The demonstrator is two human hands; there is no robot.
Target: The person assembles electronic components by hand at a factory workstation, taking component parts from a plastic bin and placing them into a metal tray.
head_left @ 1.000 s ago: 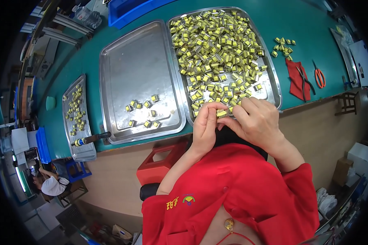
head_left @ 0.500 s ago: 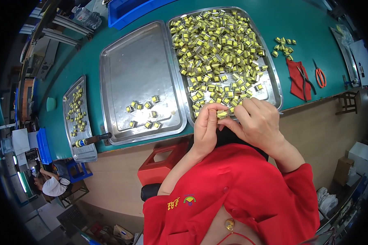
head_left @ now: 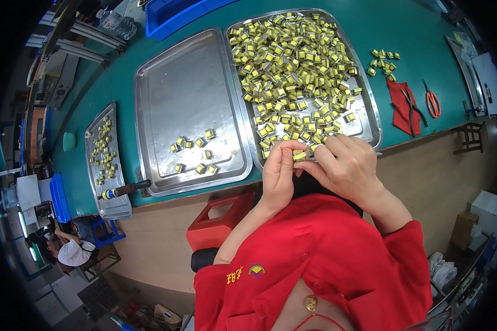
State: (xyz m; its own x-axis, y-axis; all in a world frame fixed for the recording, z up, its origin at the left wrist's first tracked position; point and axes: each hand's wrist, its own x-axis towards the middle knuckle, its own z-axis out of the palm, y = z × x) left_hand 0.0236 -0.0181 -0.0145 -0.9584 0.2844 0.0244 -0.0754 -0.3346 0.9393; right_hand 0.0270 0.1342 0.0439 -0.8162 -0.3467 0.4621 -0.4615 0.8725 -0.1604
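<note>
Between the fingers of both my hands is a small transformer (head_left: 300,155) with a yellow-wrapped middle. My left hand (head_left: 279,174) pinches it from the left with thumb and forefinger. From the right, my right hand (head_left: 349,165) closes on it with curled fingers, which hide part of it. Both hands are over the near edge of a metal tray (head_left: 374,124) heaped with many such yellow transformers (head_left: 292,66). To the left, a second metal tray (head_left: 188,71) holds several more transformers (head_left: 196,142) in its near part.
A narrow tray (head_left: 116,207) with more parts stands far left, a black-handled tool (head_left: 124,189) across it. Right of the heap lie loose transformers (head_left: 385,62), a red cloth (head_left: 401,105) under pliers (head_left: 413,110), and orange-handled scissors (head_left: 433,105). A red stool (head_left: 204,234) stands below the table edge.
My hands stay at nearly the same place, with only a slight shift of the right fingers around the transformer. The trays look the same.
</note>
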